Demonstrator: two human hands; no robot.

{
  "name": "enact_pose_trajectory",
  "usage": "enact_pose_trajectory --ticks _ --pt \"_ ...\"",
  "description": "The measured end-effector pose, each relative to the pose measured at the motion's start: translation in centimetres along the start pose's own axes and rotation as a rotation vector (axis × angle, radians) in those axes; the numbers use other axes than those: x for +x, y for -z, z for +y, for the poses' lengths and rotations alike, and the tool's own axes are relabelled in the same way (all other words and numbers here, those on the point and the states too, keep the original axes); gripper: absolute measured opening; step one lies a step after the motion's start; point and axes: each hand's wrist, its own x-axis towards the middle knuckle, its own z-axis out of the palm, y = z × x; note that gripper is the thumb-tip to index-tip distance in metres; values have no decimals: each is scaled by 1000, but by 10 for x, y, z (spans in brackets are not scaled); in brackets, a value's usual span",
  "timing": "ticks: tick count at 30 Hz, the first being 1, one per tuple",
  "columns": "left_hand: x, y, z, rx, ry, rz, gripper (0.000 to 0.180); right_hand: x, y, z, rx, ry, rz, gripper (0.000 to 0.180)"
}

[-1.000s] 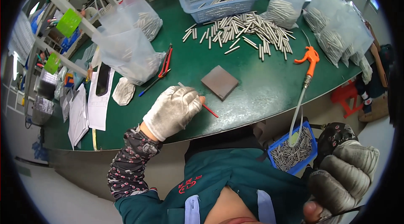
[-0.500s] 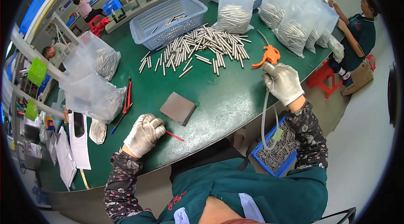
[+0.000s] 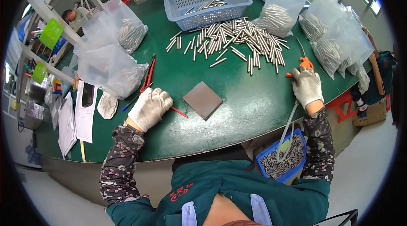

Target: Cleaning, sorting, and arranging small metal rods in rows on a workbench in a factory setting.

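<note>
The left grip (image 3: 150, 109), in a worn white glove, is curled nearly closed over the green counter (image 3: 254, 107), left of the middle and toward its near edge. A thin red stick (image 3: 180, 112) pokes out to the right from under the fingers; I can't make out how its hidden end is held. The right grip (image 3: 307, 85), gloved too, is folded around the lower part of an orange air gun (image 3: 306, 62), close to the counter's right edge. The gun's thin nozzle points toward the far side, and a clear hose (image 3: 290, 122) drops over the near edge to a blue tray (image 3: 259, 158) full of small metal pins below.

Between the two grips, nearer the left one, a brownish square block (image 3: 203, 100) lies with one corner toward the near edge. Beyond it, metal rods (image 3: 237, 35) spread in a loose heap in front of a pale blue basket (image 3: 212, 15) with a few more inside. Bags of rods (image 3: 335, 35) crowd the right edge. On the left stand more filled bags (image 3: 112, 73), with red-handled pliers (image 3: 149, 73) just beyond the left grip. A white cloth (image 3: 107, 106) and a dark phone (image 3: 87, 94) on papers (image 3: 85, 128) lie toward the left edge.
</note>
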Motion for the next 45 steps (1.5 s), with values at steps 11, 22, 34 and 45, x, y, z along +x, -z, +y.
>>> enact_pose_trajectory --ticks 11,22,34,45 --pt "44 -16 -24 -82 75 -58 19 1 3 2 42 -15 -30 32" --pt "73 -1 -19 -362 607 -20 41 11 27 -14 160 108 113 32" --pt "66 -3 -1 -769 391 391 83 50 46 -71 204 417 86 25" --pt "116 -67 -88 -57 1009 49 37 61 35 -67 210 395 -37 27"
